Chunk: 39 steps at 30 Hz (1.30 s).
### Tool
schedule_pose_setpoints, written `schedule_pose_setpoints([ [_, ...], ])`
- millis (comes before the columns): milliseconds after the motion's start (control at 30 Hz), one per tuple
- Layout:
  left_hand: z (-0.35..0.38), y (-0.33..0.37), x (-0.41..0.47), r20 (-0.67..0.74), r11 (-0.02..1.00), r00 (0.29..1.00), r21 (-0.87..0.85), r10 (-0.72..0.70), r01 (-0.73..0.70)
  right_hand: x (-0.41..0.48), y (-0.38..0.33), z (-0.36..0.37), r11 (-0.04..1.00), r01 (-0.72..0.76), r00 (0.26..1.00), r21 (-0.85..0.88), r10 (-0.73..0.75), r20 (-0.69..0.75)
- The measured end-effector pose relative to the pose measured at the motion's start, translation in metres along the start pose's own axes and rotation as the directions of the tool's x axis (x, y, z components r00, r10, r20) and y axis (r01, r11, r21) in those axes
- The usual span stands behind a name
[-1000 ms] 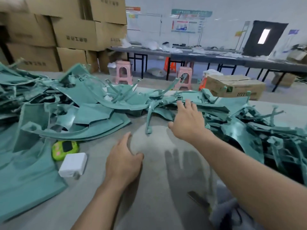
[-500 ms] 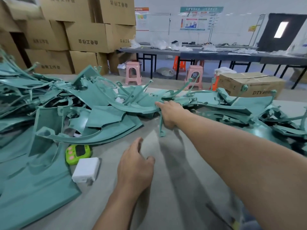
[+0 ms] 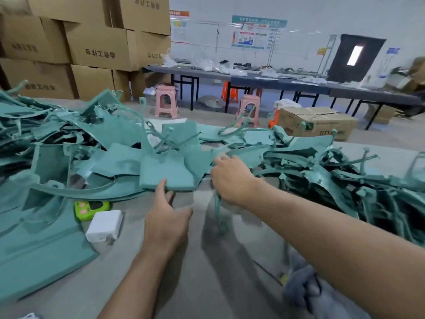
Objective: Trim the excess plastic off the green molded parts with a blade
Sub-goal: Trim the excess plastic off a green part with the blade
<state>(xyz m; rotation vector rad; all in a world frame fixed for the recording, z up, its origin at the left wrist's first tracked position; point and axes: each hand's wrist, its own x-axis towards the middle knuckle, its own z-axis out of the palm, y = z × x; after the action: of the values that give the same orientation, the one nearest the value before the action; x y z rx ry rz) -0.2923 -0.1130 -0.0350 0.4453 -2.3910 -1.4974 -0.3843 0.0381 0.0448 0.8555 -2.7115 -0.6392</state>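
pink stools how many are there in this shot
2. The left pink stool stands near the stacked cardboard boxes; the right pink stool stands beside the lone floor box, in front of the long dark table. Others may be hidden behind the green parts.

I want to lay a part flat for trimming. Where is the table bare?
Bare table shows between the left hand and right hand, toward you, bordered by the white adapter and grey cloth. Green molded parts crowd the left, far and right sides.
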Motion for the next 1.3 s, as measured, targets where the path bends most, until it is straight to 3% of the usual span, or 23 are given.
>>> schedule_pose_setpoints([
  [133, -0.001, -0.001, -0.006, 0.025, 0.998, 1.000, -0.055, -0.006, 0.007, -0.065, -0.011, -0.032, 0.997, 0.080, 0.988, 0.019, -0.081, 0.129],
  [200, -0.003, 0.000, -0.009, 0.078, 0.999, 0.997, -0.031, -0.017, 0.019, -0.093, -0.002, -0.047, 0.971, 0.075, 0.982, 0.226, -0.112, 0.153],
  [267, -0.003, 0.003, -0.015, 0.098, 0.999, 0.995, -0.031, -0.006, 0.009, -0.114, 0.018, -0.067, 0.857, -0.045, 0.989, 0.514, -0.035, 0.145],
  [333, -0.003, 0.009, -0.023, 0.073, 0.999, 0.997, -0.041, 0.027, -0.024, -0.119, 0.056, -0.074, 0.820, -0.189, 0.979, 0.541, 0.198, 0.043],
  [367, -0.001, 0.010, -0.027, 0.060, 0.998, 0.997, -0.055, 0.048, -0.045, -0.120, 0.081, -0.071, 0.814, -0.300, 0.942, 0.498, 0.335, 0.021],
  [433, 0.003, 0.014, -0.038, 0.051, 0.990, 0.989, -0.034, 0.139, -0.138, -0.127, 0.127, -0.056, 0.715, -0.578, 0.810, 0.394, 0.561, 0.170],
  [500, 0.008, 0.017, -0.048, 0.110, 0.975, 0.969, -0.036, 0.222, -0.219, -0.136, 0.147, -0.030, 0.589, -0.718, 0.696, 0.372, 0.601, 0.392],
  [533, 0.010, 0.019, -0.051, 0.178, 0.968, 0.952, -0.066, 0.250, -0.242, -0.140, 0.145, -0.019, 0.569, -0.729, 0.682, 0.380, 0.563, 0.466],
  [600, 0.016, 0.021, -0.055, 0.303, 0.952, 0.902, -0.100, 0.307, -0.290, -0.146, 0.127, -0.002, 0.626, -0.692, 0.709, 0.359, 0.496, 0.502],
  [667, 0.019, 0.019, -0.053, 0.351, 0.937, 0.872, -0.055, 0.341, -0.344, -0.149, 0.109, 0.007, 0.726, -0.628, 0.765, 0.281, 0.508, 0.396],
  [800, 0.019, 0.016, -0.049, 0.373, 0.924, 0.856, -0.011, 0.358, -0.381, -0.151, 0.083, -0.015, 0.807, -0.531, 0.847, 0.259, 0.513, 0.139],
  [900, 0.022, 0.013, -0.050, 0.295, 0.938, 0.901, 0.042, 0.318, -0.344, -0.156, 0.064, -0.039, 0.876, -0.429, 0.900, 0.222, 0.435, 0.022],
  [967, 0.021, 0.013, -0.053, 0.217, 0.938, 0.927, 0.095, 0.306, -0.332, -0.165, 0.059, -0.053, 0.840, -0.478, 0.864, 0.256, 0.502, -0.034],
  [1067, 0.016, 0.025, -0.065, 0.156, 0.912, 0.902, 0.020, 0.402, -0.410, -0.181, 0.064, -0.062, 0.700, -0.510, 0.810, 0.500, 0.587, 0.005],
  [1167, 0.023, 0.037, -0.085, 0.241, 0.832, 0.814, 0.045, 0.528, -0.553, -0.198, 0.063, -0.063, 0.632, -0.486, 0.854, 0.603, 0.489, 0.176],
  [1233, 0.032, 0.037, -0.093, 0.309, 0.795, 0.777, 0.096, 0.548, -0.599, -0.210, 0.056, -0.058, 0.558, -0.442, 0.863, 0.702, 0.479, 0.163],
  [1300, 0.038, 0.036, -0.096, 0.325, 0.796, 0.786, 0.139, 0.525, -0.589, -0.222, 0.046, -0.051, 0.455, -0.379, 0.852, 0.806, 0.512, 0.111],
])
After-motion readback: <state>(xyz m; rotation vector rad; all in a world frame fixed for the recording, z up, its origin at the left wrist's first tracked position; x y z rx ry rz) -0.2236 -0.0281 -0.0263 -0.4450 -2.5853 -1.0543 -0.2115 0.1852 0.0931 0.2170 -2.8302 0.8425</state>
